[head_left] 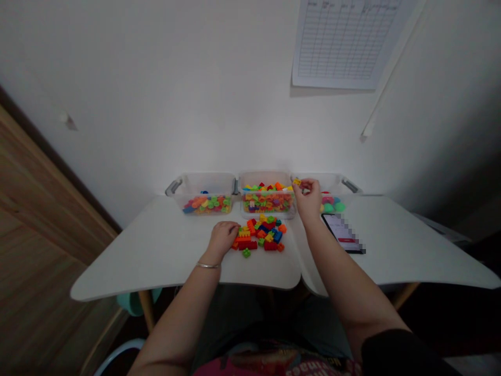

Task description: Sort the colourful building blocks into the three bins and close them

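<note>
My right hand (307,197) is raised near the right end of the middle bin, pinching a small yellow toy brick (297,182) between thumb and fingers. On the white table lies a loose pile of red, orange, yellow, green and blue toy bricks (268,226). At the pile's left edge rests my left hand (224,236), its fingers curled together beside the orange bricks. Whatever those fingertips may hold is hidden. One green brick (246,253) lies a little in front of the pile.
Three clear bins line the wall: a left bin (207,183) with colourful pieces, a middle bin (266,213) full of bricks, and a right bin (332,180) with rounded pieces. A tablet (340,232) lies right of my right forearm. Two white tabletops (176,261) meet at a seam.
</note>
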`<state>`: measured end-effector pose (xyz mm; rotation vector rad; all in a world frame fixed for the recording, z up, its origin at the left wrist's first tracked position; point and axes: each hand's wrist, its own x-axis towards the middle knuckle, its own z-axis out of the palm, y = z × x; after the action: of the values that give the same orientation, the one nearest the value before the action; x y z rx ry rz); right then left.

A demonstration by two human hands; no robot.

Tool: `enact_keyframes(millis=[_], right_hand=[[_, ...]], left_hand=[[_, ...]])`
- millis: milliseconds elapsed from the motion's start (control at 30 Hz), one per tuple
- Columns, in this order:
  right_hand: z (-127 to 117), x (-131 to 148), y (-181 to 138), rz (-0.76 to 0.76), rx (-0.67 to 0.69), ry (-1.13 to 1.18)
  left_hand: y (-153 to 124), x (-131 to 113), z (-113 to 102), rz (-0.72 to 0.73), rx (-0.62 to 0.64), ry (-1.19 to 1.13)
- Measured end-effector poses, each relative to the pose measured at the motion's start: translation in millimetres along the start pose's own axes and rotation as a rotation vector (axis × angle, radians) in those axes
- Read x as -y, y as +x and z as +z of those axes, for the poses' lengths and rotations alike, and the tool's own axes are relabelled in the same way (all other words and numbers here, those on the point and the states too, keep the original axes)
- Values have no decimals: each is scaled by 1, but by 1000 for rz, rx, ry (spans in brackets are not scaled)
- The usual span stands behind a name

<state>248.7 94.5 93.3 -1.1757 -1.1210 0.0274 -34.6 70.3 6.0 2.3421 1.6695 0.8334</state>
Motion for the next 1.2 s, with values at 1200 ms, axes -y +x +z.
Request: enact_keyframes(millis=[1200], right_hand=[[-37, -43, -92, -172, 520, -292]], left_hand=[[1, 3, 4, 22, -2, -3]])
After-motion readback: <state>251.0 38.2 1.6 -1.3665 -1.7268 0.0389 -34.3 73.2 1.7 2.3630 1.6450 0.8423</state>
